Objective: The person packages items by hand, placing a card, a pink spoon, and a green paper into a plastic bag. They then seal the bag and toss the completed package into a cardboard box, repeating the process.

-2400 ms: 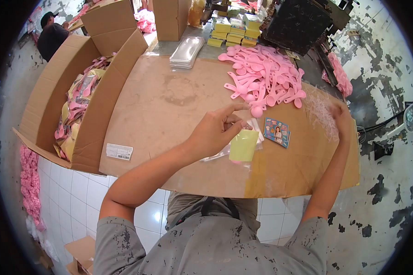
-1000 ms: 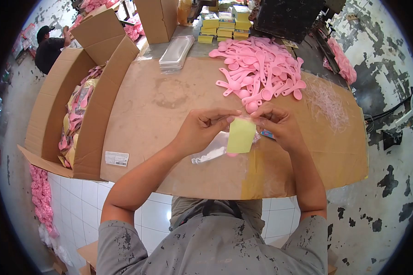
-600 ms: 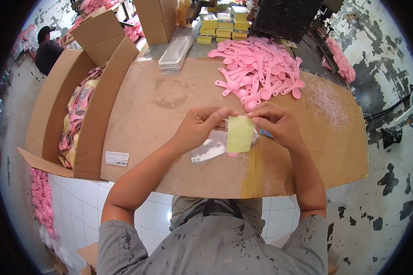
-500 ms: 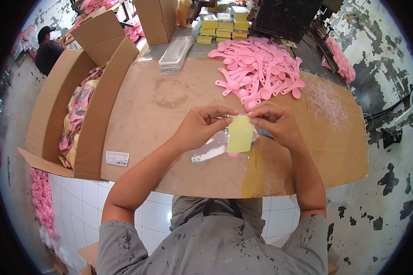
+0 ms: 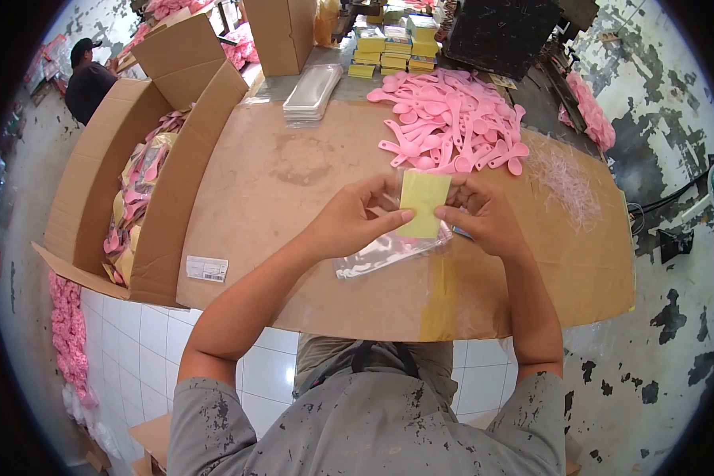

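Note:
My left hand (image 5: 366, 217) and my right hand (image 5: 477, 210) pinch a small clear bag with a yellow card (image 5: 426, 198) in it, one hand at each side, thumbs in front. The bag is held up over the cardboard sheet (image 5: 293, 214). Below and left of it lie flat clear plastic bags (image 5: 373, 258), partly under my left hand. Just beyond the fingers is a heap of pink spoons (image 5: 460, 119). The edge of a small blue card shows by my right hand, mostly hidden.
At the left stands an open carton (image 5: 166, 190) holding packed pink spoons. A stack of clear bags (image 5: 313, 89) and piles of cards (image 5: 395, 47) lie at the back. Thin plastic strips (image 5: 567, 186) sit at the right. A person in dark clothes (image 5: 89, 83) is far left.
My right hand has come from the plastic strips to the bag. Since then both hands have shifted their grip down to its sides, and the yellow card has risen toward the spoons.

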### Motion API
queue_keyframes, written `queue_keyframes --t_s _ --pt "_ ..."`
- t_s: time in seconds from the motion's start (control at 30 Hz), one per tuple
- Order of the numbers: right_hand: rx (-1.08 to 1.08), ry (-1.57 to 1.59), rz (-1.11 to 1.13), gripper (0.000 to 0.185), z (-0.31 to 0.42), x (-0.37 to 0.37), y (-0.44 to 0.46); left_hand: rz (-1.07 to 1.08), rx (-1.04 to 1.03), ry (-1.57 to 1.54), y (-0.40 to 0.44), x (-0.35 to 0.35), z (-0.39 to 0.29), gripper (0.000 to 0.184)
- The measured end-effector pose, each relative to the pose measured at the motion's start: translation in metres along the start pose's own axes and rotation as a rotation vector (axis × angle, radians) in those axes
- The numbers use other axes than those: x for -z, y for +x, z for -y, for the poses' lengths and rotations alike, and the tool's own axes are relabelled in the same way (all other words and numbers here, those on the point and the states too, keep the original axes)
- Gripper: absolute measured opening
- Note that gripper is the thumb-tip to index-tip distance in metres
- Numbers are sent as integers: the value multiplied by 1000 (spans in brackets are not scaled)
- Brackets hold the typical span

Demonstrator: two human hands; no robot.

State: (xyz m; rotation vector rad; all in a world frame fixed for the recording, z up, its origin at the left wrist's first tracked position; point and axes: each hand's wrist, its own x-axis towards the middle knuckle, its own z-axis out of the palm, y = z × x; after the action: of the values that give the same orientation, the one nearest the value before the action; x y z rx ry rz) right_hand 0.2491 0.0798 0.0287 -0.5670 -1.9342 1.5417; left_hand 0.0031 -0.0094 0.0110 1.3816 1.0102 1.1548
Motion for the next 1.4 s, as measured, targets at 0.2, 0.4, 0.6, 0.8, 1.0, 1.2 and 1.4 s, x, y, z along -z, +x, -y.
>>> queue_keyframes --t_s 0.2,0.4,0.6,0.8,1.0,1.2,1.4 --pt "83 -365 -164 32 -2 31 -2 -594 -361 -210 0 63 -17 31" --pt "-101 -816 -114 32 9 58 -16 -758 -388 -316 15 88 -7 45" --pt "-186 -880 -11 33 -10 72 -29 -190 -169 850 5 21 27 34" --pt "-268 -801 -53 25 -8 81 -26 -115 -3 714 8 16 34 32" --pt "-214 -595 -34 19 6 81 -29 -161 43 534 8 13 21 20" --pt "154 -423 142 17 -5 18 -12 -103 -25 652 6 11 16 15" --pt "-35 -554 166 18 -7 4 -11 -236 -56 184 11 20 32 7"
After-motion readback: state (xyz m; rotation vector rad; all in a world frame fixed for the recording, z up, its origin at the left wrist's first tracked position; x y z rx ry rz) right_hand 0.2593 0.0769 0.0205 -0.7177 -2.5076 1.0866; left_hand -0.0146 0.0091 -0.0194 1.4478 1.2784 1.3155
